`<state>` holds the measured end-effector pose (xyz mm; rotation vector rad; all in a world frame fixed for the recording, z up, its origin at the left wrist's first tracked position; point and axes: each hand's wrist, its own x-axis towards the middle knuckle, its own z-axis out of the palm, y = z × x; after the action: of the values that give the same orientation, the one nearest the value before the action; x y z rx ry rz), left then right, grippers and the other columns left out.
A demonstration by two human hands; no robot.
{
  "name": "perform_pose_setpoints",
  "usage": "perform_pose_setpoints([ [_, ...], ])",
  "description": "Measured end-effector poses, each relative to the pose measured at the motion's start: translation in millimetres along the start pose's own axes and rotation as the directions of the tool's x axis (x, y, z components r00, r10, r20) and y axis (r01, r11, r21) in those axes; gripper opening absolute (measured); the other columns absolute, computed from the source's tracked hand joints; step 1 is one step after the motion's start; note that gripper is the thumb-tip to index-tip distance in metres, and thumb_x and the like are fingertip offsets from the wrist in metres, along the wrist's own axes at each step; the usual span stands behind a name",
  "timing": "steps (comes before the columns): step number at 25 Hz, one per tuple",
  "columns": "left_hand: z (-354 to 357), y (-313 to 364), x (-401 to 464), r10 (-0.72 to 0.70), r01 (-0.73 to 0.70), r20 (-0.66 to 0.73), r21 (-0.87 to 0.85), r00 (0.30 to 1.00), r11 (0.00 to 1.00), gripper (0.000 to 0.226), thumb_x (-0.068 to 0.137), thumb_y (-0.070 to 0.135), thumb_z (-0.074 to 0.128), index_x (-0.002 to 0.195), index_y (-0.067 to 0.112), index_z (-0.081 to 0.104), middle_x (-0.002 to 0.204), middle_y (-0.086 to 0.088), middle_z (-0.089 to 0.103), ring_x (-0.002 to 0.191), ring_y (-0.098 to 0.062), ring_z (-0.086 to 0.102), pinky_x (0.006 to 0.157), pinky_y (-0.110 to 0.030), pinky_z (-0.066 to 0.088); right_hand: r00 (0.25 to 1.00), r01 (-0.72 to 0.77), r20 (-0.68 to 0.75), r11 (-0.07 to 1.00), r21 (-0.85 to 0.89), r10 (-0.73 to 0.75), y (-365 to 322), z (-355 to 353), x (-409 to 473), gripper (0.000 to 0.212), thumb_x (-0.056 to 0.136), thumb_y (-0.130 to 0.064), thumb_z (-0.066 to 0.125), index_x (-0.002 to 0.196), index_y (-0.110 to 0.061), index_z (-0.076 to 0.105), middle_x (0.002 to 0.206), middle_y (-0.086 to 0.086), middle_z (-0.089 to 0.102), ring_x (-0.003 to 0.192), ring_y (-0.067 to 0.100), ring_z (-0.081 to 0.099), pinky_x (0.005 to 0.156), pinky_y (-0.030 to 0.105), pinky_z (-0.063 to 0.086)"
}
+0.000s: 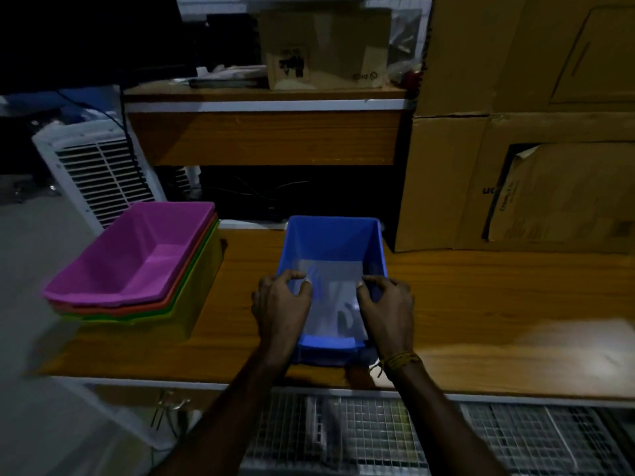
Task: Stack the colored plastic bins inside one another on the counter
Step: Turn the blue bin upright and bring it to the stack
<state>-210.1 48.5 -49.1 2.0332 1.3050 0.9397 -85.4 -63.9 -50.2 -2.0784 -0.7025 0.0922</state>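
Observation:
A blue plastic bin [331, 242] stands on the wooden counter [481, 297], in the middle near the front edge. My left hand [280, 305] grips its left rim, thumb curled inside. My right hand [388, 307] grips the right rim the same way. At the counter's left end sits a nested stack: a purple bin [137, 255] on top, an orange bin [113, 309] under it, and a green bin [185, 304] at the bottom. The stack overhangs the counter's left edge a little.
Large cardboard boxes [515, 183] stand on the counter at the back right. Behind is a wooden desk [264, 139] with a small cardboard box [326, 49] on it. A white air cooler [99, 173] stands on the floor at left. Wire mesh [378, 438] lies below the counter's front edge.

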Motion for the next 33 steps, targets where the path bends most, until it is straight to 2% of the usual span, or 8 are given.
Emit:
perform_pose_setpoints([
  [6,-71.9,-17.6,46.6,0.083,-0.09,-0.082,-0.094,0.993,0.991,0.029,0.081,0.047,0.052,0.102,0.034,0.067,0.117,-0.007,0.062,0.11,-0.032,0.057,0.092,-0.049,0.049,0.993,0.073,-0.099,0.995,0.063,-0.067,-77.9,26.8,-16.0,0.03,0.091,-0.035,0.061,0.115,-0.021,0.07,0.118,0.017,0.059,0.114,0.031,0.053,0.095,0.042,0.048],
  [11,-127.7,-4.4,82.0,0.213,-0.229,-0.175,-0.079,0.961,0.97,0.024,0.086,0.039,0.057,0.104,0.028,0.068,0.116,-0.006,0.064,0.11,-0.027,0.057,0.095,-0.041,0.044,0.97,0.188,-0.173,0.979,0.08,-0.172,-135.4,37.7,-12.7,0.031,0.094,-0.035,0.059,0.118,-0.018,0.067,0.126,0.015,0.052,0.12,0.029,0.049,0.096,0.033,0.041],
  [14,-163.3,-2.5,105.6,0.253,-0.281,-0.243,-0.086,0.936,0.956,0.025,0.087,0.041,0.056,0.105,0.028,0.067,0.117,-0.003,0.065,0.108,-0.024,0.059,0.092,-0.045,0.048,0.951,0.263,-0.197,0.957,0.12,-0.237,-174.9,45.5,-11.7,0.031,0.093,-0.036,0.058,0.117,-0.019,0.068,0.13,0.017,0.051,0.121,0.033,0.05,0.097,0.042,0.047],
  [19,-228.7,-16.6,152.0,0.312,-0.356,-0.413,-0.031,0.855,0.934,0.029,0.085,0.038,0.054,0.1,0.021,0.072,0.105,-0.001,0.072,0.099,-0.02,0.065,0.084,-0.034,0.049,0.919,0.372,-0.214,0.908,0.194,-0.331,-250.9,72.2,-7.1,0.031,0.093,-0.036,0.059,0.117,-0.018,0.068,0.133,0.02,0.047,0.123,0.035,0.048,0.098,0.045,0.048],
  [22,-269.4,-35.2,173.8,0.301,-0.347,-0.467,-0.013,0.831,0.938,0.03,0.084,0.035,0.054,0.098,0.017,0.074,0.102,-0.003,0.074,0.097,-0.022,0.067,0.085,-0.037,0.05,0.913,0.402,-0.187,0.875,0.271,-0.362,-294.0,97.7,-7.9,0.029,0.091,-0.033,0.062,0.113,-0.015,0.07,0.131,0.021,0.047,0.121,0.038,0.049,0.099,0.051,0.048],
  [25,-298.7,-57.4,181.3,0.273,-0.292,-0.488,0.039,0.829,0.956,0.028,0.086,0.033,0.056,0.098,0.015,0.074,0.101,-0.007,0.074,0.096,-0.026,0.067,0.079,-0.034,0.047,0.92,0.391,-0.118,0.863,0.321,-0.373,-324.6,125.6,-17.4,0.028,0.09,-0.03,0.063,0.111,-0.014,0.072,0.132,0.024,0.047,0.123,0.041,0.047,0.103,0.049,0.043],
  [28,-316.9,-83.1,185.4,0.213,-0.202,-0.468,0.074,0.858,0.977,0.024,0.088,0.029,0.06,0.099,0.012,0.073,0.101,-0.01,0.074,0.095,-0.029,0.066,0.073,-0.031,0.043,0.937,0.331,-0.007,0.88,0.34,-0.35,-337.3,154.6,-30.4,0.028,0.091,-0.031,0.061,0.113,-0.017,0.07,0.137,0.022,0.043,0.126,0.039,0.042,0.106,0.048,0.04],
  [33,-327.4,-127.8,194.8,0.188,-0.138,-0.406,0.15,0.894,0.979,0.023,0.087,0.025,0.062,0.098,0.008,0.074,0.099,-0.013,0.074,0.095,-0.032,0.066,0.08,-0.037,0.047,0.954,0.238,0.106,0.921,0.309,-0.282,-338.3,198.8,-40.5,0.027,0.088,-0.035,0.06,0.11,-0.024,0.071,0.13,0.018,0.05,0.123,0.036,0.044,0.106,0.046,0.04],
])
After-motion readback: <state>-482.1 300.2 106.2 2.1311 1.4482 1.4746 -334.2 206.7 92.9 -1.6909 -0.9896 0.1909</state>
